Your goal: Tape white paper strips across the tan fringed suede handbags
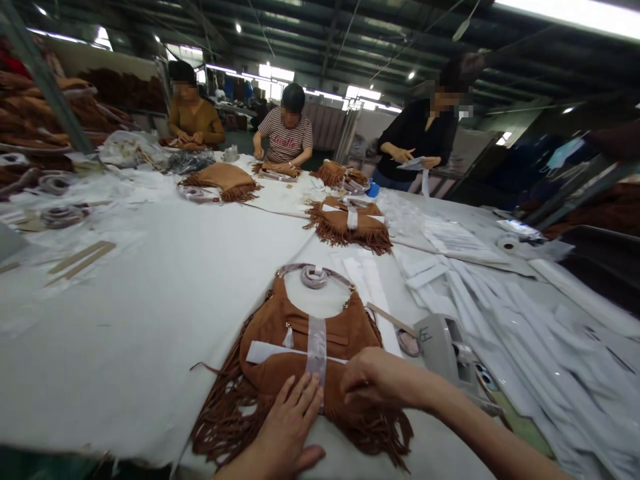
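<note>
A brown suede fringed handbag [280, 313] lies flat in front of me, its handle pointing away. A clear plastic band [316, 340] runs down its middle, over a white paper strip [267, 352] that crosses the bag. Flat on the lower front of the bag rests my left hand [295, 420], fingers spread and fingertips at the band. My right hand [373, 380] is over the bag's right side, by the right end of the paper strip. Its fingers are curled down, and what they hold, if anything, is hidden. A coiled strap [314, 275] sits inside the handle's loop.
A grey tape dispenser [445, 347] stands right of the bag, beside many white strips [500, 333]. Further back lies another banded fringed bag [350, 223]. Wooden sticks [83, 260] lie at left. Several co-workers [287, 130] are across the white table [125, 320].
</note>
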`<state>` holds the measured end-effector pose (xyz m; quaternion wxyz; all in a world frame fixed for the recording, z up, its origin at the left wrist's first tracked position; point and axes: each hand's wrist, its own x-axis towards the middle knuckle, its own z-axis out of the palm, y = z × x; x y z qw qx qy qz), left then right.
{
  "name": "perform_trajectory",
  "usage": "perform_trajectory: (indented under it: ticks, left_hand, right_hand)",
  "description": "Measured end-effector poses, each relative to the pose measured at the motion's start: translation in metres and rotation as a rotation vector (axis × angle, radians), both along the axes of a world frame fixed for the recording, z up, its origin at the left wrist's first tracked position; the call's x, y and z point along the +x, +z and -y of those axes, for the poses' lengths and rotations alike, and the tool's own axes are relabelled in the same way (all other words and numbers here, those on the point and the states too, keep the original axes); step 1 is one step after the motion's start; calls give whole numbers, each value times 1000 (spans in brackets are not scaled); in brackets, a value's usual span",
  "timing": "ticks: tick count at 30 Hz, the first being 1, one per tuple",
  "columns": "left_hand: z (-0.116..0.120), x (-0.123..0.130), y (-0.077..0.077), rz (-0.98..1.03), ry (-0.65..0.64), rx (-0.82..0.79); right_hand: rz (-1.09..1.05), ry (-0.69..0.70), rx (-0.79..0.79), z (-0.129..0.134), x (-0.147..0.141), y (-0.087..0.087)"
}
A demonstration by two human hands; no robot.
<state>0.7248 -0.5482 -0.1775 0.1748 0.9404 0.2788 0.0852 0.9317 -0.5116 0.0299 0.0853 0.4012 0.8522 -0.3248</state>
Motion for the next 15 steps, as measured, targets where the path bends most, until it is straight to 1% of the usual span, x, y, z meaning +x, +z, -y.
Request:
perform_trajectory:
  ticks: [2, 4, 6, 11, 15]
  left_hand:
    - [-1, -1, 2, 6, -8, -48]
    - [-1, -1, 4, 26, -20, -85]
    - [-2, -1, 5, 53, -24, -115]
    - [-4, -1, 2, 93, -25, -135]
    - [-5, -4, -2, 91, -24, -95]
  right_hand:
    - [222, 122, 84, -27, -16, -13]
    - [426, 194, 165, -48, -30, -29]
    - [529, 230, 203, -62, -41, -44]
    - [571, 264, 244, -78, -55, -73]
    - [557, 272, 284, -84, -56, -88]
